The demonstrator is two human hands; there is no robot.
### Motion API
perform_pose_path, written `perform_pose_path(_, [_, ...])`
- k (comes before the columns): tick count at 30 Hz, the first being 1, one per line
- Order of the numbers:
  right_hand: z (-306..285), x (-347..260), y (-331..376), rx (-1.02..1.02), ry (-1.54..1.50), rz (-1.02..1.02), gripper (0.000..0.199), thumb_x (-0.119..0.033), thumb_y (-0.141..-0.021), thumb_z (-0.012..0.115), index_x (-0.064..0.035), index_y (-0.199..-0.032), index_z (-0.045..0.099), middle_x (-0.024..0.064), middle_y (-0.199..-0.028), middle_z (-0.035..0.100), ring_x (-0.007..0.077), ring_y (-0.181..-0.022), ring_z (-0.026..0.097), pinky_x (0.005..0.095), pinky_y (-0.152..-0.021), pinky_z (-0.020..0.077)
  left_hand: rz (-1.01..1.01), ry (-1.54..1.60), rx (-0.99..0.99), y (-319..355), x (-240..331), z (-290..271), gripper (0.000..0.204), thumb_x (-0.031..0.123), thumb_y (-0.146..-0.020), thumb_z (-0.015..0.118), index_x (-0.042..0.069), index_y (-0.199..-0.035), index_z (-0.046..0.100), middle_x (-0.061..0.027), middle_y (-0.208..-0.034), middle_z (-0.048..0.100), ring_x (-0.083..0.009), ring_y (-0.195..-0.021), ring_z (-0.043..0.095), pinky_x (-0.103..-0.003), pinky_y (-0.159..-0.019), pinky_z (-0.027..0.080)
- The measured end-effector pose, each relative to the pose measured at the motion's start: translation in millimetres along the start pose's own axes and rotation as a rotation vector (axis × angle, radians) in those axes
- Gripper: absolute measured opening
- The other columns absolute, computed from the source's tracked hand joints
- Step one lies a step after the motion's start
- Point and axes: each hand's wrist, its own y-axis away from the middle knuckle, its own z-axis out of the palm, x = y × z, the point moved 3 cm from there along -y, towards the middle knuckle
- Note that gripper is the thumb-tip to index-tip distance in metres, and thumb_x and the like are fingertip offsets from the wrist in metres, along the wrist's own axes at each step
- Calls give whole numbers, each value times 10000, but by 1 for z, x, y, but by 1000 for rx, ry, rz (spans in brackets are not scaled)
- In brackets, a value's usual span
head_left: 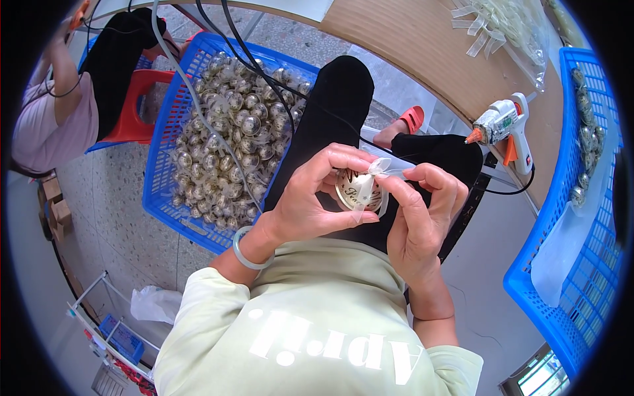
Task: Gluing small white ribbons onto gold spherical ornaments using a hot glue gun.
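My left hand (307,195) grips a round, pale ornament ball (353,187) with dark printed markings, thumb below it and fingers above. A sheer white ribbon bow (379,167) sits at the top of the ball, one tail hanging down over its front. With thumb and index finger, my right hand (422,211) pinches the bow's ribbon at its right side. Both hands are held over my lap, close together.
At left, a blue basket (153,173) holds many similar balls. A glue gun (503,129) lies at the table edge (409,49), near a bag of ribbon bows (498,26). Another blue basket (535,280) stands at right. Cables cross the left basket; a person (56,129) sits beyond.
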Motion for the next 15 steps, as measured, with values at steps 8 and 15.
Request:
perform_pose_path(8, [-45,-39,-9,-51,-208,91,245,102,-835,625,-50,-1009,707,109,-1001,565,229,-895,565,294,-744,448,64,-77,268,35,10,-31,632,36,-750,873,40,-1262,502,-183,-1322,546,-211,-1126,633,-292,-838,609])
perform_pose_path(15, [-53,-115,-40,-418,51,-703,274,-125,-723,677,-1,-965,714,114,-935,670,216,-884,642,317,-742,499,-92,-294,1088,144,-9,-118,504,124,-924,727,-8,-1310,430,-160,-1243,602,-269,-999,702,-292,-626,641])
